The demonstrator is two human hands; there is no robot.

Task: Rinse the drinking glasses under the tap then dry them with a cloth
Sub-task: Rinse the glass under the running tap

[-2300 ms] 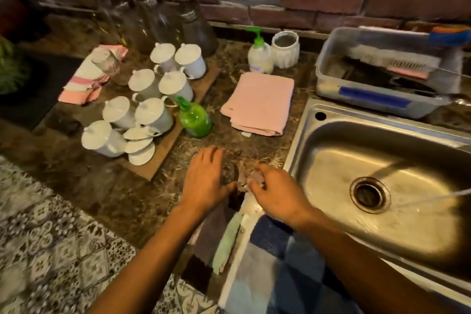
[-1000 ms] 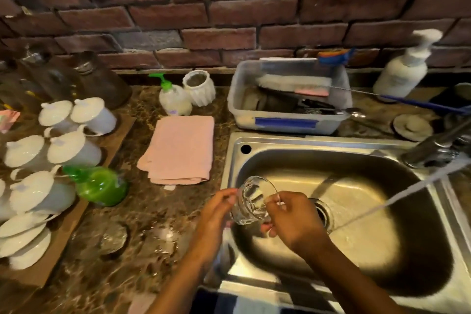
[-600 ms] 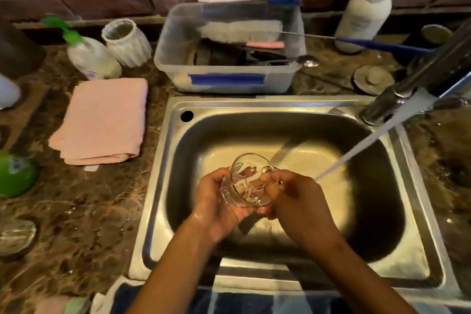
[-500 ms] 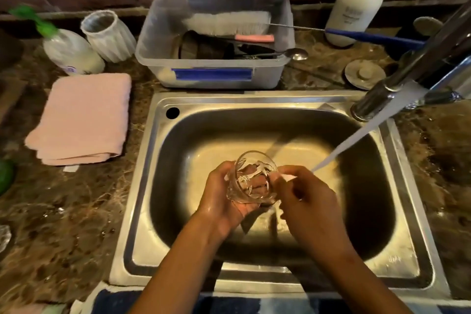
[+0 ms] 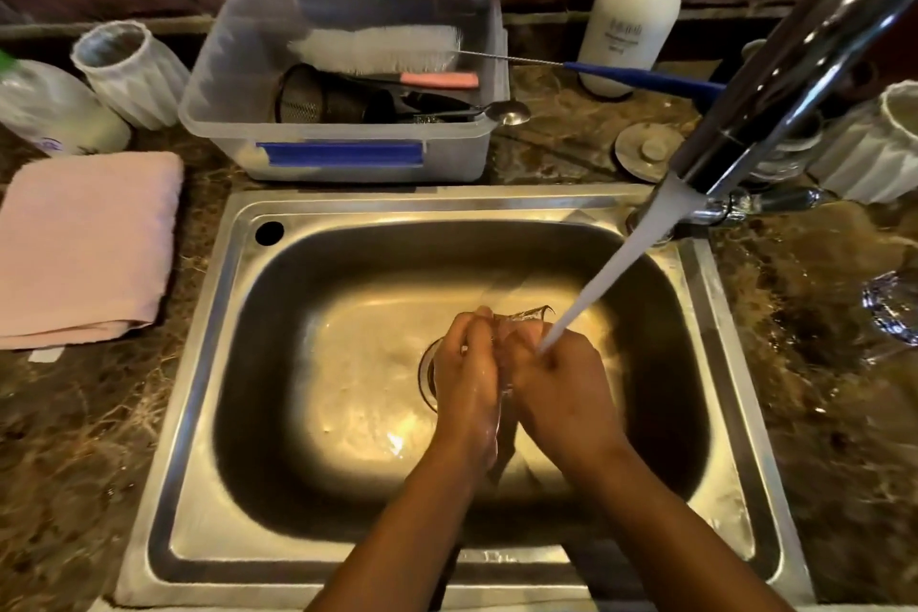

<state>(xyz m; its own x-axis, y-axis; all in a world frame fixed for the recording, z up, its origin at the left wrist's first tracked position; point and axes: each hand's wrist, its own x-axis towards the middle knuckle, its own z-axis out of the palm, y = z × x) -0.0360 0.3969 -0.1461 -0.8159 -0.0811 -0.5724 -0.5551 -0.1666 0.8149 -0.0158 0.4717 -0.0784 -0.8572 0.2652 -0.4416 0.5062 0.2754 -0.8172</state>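
Cupping drinking glass (image 5: 521, 316) between left hand (image 5: 464, 375) and right hand (image 5: 564, 385) inside sink (image 5: 208, 363), under tap (image 5: 795, 60) stream; tub (image 5: 347, 159) behind sink holds bottle brush (image 5: 377, 49).

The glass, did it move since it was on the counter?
Yes. The glass went right, off the counter, into the sink, under the water.

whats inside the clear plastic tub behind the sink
The clear plastic tub holds a white bottle brush, a dark mesh strainer, a pink-handled tool and a metal spoon. Whatever lies beneath these is hidden.
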